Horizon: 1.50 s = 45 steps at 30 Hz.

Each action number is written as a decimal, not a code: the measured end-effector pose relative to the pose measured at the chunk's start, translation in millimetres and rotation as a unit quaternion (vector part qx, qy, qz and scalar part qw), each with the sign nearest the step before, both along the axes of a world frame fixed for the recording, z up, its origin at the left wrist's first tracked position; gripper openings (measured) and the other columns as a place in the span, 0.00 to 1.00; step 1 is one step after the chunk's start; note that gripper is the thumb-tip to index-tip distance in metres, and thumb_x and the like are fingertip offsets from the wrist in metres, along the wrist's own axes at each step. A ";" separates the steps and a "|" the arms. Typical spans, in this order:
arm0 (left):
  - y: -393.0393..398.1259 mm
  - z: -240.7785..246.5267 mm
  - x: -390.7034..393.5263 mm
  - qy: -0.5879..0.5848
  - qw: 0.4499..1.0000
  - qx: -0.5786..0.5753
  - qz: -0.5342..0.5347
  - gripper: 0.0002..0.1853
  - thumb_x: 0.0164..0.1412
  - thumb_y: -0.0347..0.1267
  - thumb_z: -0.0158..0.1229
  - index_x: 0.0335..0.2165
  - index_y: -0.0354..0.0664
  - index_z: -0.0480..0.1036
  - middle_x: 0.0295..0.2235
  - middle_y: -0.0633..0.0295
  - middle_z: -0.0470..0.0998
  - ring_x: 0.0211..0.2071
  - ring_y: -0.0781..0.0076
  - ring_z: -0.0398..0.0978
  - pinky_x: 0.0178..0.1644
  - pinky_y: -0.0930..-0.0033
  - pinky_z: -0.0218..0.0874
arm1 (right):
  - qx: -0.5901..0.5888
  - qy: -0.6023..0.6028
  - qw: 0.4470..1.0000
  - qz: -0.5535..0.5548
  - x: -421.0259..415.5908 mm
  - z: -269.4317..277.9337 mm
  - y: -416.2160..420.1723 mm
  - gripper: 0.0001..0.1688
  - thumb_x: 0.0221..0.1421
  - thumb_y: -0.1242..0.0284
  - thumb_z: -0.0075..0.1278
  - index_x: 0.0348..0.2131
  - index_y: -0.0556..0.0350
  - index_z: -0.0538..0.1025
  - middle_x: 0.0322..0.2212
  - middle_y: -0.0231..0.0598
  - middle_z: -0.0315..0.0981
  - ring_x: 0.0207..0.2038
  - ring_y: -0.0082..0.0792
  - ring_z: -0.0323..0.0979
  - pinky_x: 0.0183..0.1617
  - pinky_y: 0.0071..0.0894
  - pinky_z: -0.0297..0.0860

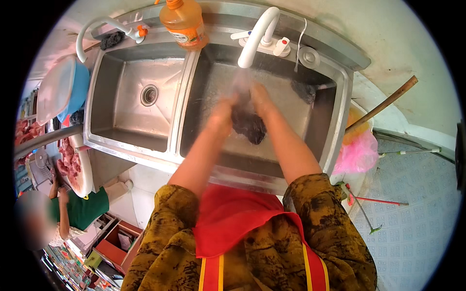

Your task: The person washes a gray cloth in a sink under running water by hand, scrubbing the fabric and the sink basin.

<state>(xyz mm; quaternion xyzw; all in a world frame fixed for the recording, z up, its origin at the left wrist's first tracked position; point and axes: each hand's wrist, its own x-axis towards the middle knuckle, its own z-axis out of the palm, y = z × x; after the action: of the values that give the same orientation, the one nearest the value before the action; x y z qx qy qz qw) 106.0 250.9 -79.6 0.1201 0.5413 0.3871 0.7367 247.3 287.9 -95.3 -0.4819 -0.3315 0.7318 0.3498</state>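
Both my hands are over the larger right basin of a stainless steel double sink (pixel 336 109), under the white curved faucet (pixel 255 40), with water running. My left hand (pixel 222 111) and my right hand (pixel 260 97) hold a dark, wet cloth (pixel 249 125) between them, its lower end hanging down. Both hands are blurred and the fingers are partly hidden by the spray. Another dark, mesh-like bundle (pixel 305 91) lies in the basin's back right corner. An orange pump bottle (pixel 185 29) stands behind the divider.
The smaller left basin (pixel 145 123) has a round drain, and a second white faucet (pixel 98 22) curves behind it. Blue and clear tubs (pixel 65 87) stand left. A co-worker (pixel 78 207) is beside a board with raw meat (pixel 69 160). A wooden stick (pixel 386 102) and pink plastic bag (pixel 358 154) are right.
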 end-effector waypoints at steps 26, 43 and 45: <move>-4.6 -79.8 -37.8 -0.324 0.936 -0.088 0.108 0.17 0.58 0.37 0.40 0.38 0.35 0.69 0.37 0.52 0.74 0.38 0.58 0.73 0.47 0.53 0.64 | 0.193 -0.432 0.844 0.253 -21.4 106.6 36.7 0.16 0.42 0.74 0.49 0.35 0.61 0.73 0.36 0.49 0.71 0.38 0.44 0.70 0.42 0.36 0.64; -16.2 -42.6 -14.4 -0.226 0.932 -0.140 0.245 0.19 0.56 0.40 0.46 0.42 0.40 0.67 0.44 0.56 0.70 0.47 0.55 0.66 0.53 0.46 0.54 | 0.362 -0.403 0.832 -0.118 39.9 7.4 10.4 0.20 0.49 0.67 0.51 0.42 0.54 0.70 0.41 0.40 0.66 0.46 0.41 0.63 0.51 0.38 0.59; -20.5 -17.8 -6.0 -0.236 0.932 -0.112 0.251 0.21 0.56 0.45 0.46 0.43 0.44 0.66 0.46 0.58 0.69 0.49 0.56 0.65 0.53 0.43 0.52 | -0.118 -0.127 0.953 -0.248 29.0 -16.6 -44.3 0.16 0.54 0.60 0.46 0.39 0.49 0.68 0.38 0.36 0.68 0.47 0.39 0.62 0.46 0.38 0.62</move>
<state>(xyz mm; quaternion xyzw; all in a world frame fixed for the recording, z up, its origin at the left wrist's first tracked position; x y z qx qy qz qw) 100.0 230.4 -97.5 -0.1984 0.4042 0.5134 0.7305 276.3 243.6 -111.9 -0.6760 -0.1547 0.5886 0.4155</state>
